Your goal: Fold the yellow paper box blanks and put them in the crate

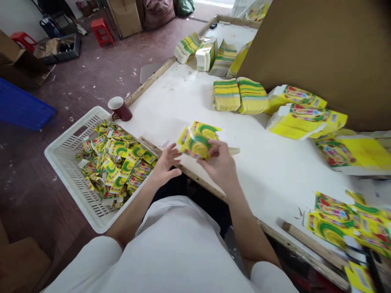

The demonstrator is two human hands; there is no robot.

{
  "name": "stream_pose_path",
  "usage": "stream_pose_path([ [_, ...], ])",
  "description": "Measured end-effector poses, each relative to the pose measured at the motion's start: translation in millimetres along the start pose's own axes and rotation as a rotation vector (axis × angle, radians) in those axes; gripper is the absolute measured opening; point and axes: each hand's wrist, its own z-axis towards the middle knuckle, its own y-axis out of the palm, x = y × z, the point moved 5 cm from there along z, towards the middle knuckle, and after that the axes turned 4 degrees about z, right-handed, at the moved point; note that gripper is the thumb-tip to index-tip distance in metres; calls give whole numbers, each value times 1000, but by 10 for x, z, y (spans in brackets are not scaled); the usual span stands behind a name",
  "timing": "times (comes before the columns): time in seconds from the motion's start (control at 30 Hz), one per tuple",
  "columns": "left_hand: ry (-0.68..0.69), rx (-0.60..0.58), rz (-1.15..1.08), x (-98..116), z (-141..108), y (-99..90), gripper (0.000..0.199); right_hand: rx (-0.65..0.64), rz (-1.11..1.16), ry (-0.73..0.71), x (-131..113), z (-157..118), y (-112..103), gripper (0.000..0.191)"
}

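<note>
My right hand (220, 162) pinches a flat yellow-and-green printed carton (197, 143) by its right side, above the white tabletop (262, 171). Another printed carton (210, 130) shows partly behind it, lying on the table. My left hand (168, 165) hovers just left of the held carton, fingers spread, with nothing in it. Below and left of that hand, a white plastic basket (65, 142) holds a heap of small yellow-and-green cartons (117, 167). Motion blurs the held carton a little.
A maroon mug (122, 110) stands at the table's left edge, beside the basket. Stacks of flat cartons (226, 95) line the table's far side, before a large brown cardboard sheet (324, 53). More cartons (332, 215) and a wooden stick (314, 246) lie at right. Red stools (102, 32) stand on the floor.
</note>
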Motion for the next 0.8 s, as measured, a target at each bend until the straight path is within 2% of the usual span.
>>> stream_pose_path([
  [0.07, 35, 61, -297, 69, 108, 286, 72, -119, 176, -12, -188, -196, 207, 47],
  [0.17, 88, 238, -570, 224, 202, 425, 49, -197, 462, -13, -312, -402, 466, 50],
  [0.23, 139, 333, -623, 295, 219, 387, 47, -195, 527, -5, -301, -443, 565, 60],
  [0.3, 160, 357, -586, 288, 204, 324, 51, -177, 511, 14, -242, -418, 598, 58],
  [0.43, 114, 281, -452, 64, 99, 186, 63, -110, 450, 35, -113, -282, 465, 30],
  [0.53, 75, 324, -255, -58, 5, -57, 39, -112, 341, -72, -100, -215, 303, 14],
  [0.6, 31, 236, -115, -25, -11, -217, 36, -101, 218, -173, -103, -206, 208, 15],
  [0.7, 49, -16, 15, 181, -6, -362, 75, -11, -64, -340, -113, -232, 106, 22],
  [0.8, 91, -144, 330, 329, -23, -321, 107, -3, -264, -486, -172, -294, 143, 29],
])
